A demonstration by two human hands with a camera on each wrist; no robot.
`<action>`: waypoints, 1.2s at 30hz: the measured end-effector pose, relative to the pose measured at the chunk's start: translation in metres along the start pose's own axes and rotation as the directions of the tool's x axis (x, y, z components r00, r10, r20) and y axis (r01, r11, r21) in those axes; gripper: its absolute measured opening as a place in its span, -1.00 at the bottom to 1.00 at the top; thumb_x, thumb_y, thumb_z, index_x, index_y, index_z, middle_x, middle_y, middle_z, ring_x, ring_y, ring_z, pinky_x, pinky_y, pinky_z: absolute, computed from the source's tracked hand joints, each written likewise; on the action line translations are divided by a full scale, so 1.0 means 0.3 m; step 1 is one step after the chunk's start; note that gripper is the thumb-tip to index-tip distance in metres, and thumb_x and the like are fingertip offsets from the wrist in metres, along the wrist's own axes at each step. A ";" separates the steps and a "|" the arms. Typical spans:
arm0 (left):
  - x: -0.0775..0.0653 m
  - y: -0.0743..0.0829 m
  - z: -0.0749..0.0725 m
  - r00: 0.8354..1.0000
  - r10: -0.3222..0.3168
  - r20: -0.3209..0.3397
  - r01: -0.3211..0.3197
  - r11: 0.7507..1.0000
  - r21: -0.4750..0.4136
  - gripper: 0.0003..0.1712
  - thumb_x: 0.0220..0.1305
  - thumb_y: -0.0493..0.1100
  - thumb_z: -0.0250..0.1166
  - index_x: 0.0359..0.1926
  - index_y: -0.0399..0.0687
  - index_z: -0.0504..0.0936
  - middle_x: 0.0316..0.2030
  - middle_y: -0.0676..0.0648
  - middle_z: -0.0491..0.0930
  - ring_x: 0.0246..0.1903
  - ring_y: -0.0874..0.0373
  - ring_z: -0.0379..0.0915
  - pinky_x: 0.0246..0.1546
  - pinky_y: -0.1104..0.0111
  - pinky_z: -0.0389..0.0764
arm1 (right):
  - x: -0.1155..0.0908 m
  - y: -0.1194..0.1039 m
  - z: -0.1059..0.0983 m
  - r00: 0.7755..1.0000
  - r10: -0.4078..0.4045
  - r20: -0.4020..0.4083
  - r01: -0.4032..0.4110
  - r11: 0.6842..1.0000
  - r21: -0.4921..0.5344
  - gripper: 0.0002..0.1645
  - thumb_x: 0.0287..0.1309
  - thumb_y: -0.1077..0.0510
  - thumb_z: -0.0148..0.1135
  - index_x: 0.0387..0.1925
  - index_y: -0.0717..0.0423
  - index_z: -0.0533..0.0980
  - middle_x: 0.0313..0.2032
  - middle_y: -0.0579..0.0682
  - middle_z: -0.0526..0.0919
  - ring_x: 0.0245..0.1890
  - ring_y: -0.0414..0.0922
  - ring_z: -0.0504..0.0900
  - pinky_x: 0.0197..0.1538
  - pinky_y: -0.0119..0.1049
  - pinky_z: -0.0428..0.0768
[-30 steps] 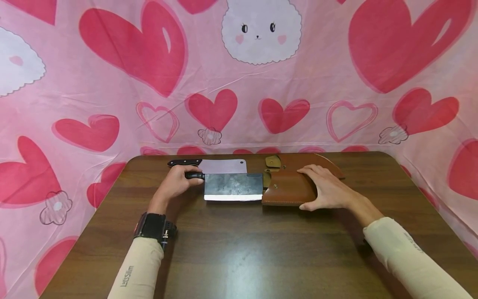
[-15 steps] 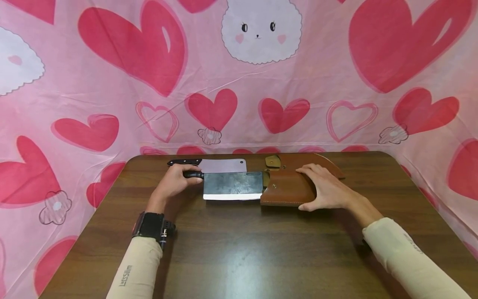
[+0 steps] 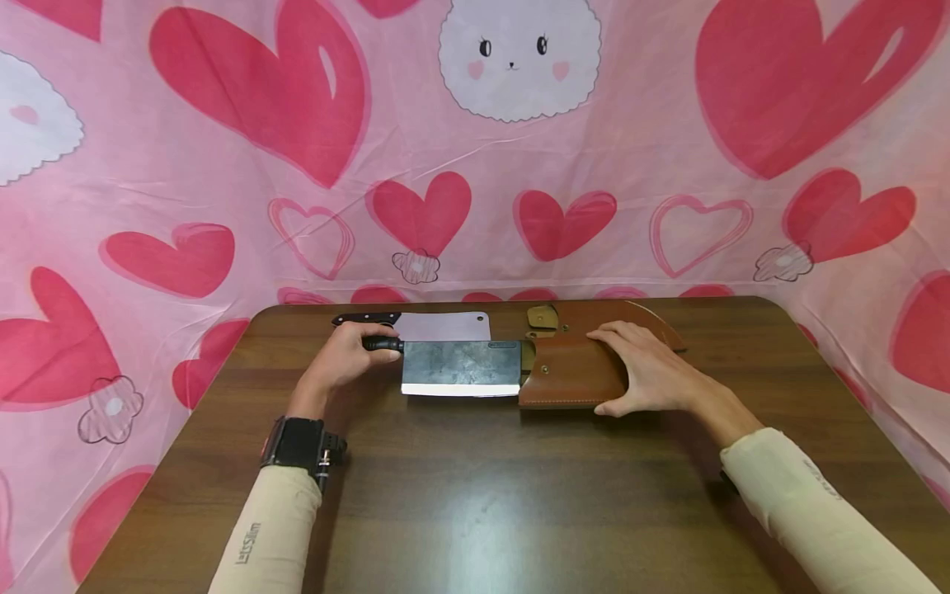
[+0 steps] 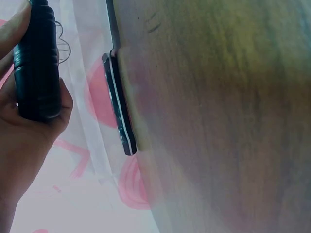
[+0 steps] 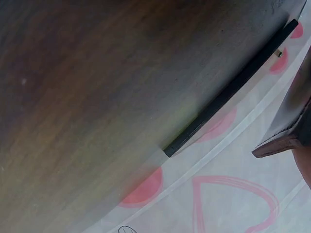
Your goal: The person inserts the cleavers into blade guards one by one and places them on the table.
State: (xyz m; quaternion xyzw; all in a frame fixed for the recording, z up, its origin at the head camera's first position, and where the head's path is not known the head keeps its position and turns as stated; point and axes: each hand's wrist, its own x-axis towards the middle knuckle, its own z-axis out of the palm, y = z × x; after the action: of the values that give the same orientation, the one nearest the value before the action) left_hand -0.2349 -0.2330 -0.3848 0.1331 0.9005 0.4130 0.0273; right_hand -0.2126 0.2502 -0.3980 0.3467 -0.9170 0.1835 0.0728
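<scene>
Across the near part of the wooden table [image 3: 475, 503], two pale sleeves [image 3: 263, 528] lead up to the working hands. The left hand [image 3: 334, 363] has its fingers curled round the black handle [image 3: 382, 343] of a dark cleaver [image 3: 460, 363], which is held level between the two hands, bright edge toward the person. The right hand [image 3: 649, 375] spreads its thumb and fingers wide to grip a brown sheath [image 3: 575, 371] from its near and far edges. The blade's end meets the sheath's mouth; whether it lies just inside or only against it, the head view does not quite settle.

The cleaver should prove stiff and blade-heavy, apt to droop forward, so the handle (ridged, by the left wrist view) is the safe hold, close to the blade. The sheath is likely light, firm but slightly giving, and smooth enough to slip; its closed end is best held, clear of the mouth and the sharp edge.

Farther back lie a silvery cleaver [image 3: 445, 326], partly hidden, and a second sheath [image 3: 594, 315]. Beyond hangs a pink heart-printed cloth [image 3: 505, 157].
</scene>
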 end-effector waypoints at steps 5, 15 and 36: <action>0.003 0.001 -0.003 1.000 0.019 -0.003 -0.019 1.000 -0.001 -0.64 0.24 -0.23 0.46 0.05 -0.23 0.73 -0.07 -0.23 0.65 -0.10 -0.09 0.48 -0.08 0.14 0.59 | -0.003 0.003 0.003 1.000 0.016 -0.002 -0.016 1.000 0.014 0.34 -0.43 -0.41 0.65 0.34 0.20 0.38 0.25 0.15 0.42 0.29 0.14 0.31 0.29 0.25 0.25; 0.001 0.007 -0.005 1.000 0.024 -0.008 -0.024 1.000 0.001 -0.62 0.24 -0.25 0.46 0.07 -0.29 0.71 -0.06 -0.24 0.65 -0.11 -0.08 0.49 -0.11 0.21 0.59 | -0.010 0.003 0.004 0.996 0.060 0.065 -0.064 0.995 0.073 0.34 -0.35 -0.43 0.62 0.39 0.18 0.34 0.29 0.12 0.38 0.27 0.14 0.36 0.23 0.26 0.35; 0.001 0.001 -0.023 0.999 0.038 -0.011 -0.038 0.999 0.031 -0.63 0.25 -0.25 0.45 0.08 -0.26 0.71 -0.07 -0.25 0.65 -0.18 -0.06 0.49 -0.20 0.24 0.58 | 0.000 0.001 0.003 0.992 0.080 0.098 -0.093 0.987 0.130 0.27 -0.29 -0.39 0.62 0.40 0.08 0.32 0.29 0.04 0.37 0.29 0.06 0.33 0.23 0.24 0.36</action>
State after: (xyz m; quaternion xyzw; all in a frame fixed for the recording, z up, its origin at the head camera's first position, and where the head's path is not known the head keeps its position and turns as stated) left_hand -0.2363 -0.2378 -0.3800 0.1480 0.9043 0.4003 0.0120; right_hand -0.2128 0.2500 -0.3988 0.3189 -0.9191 0.2315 -0.0014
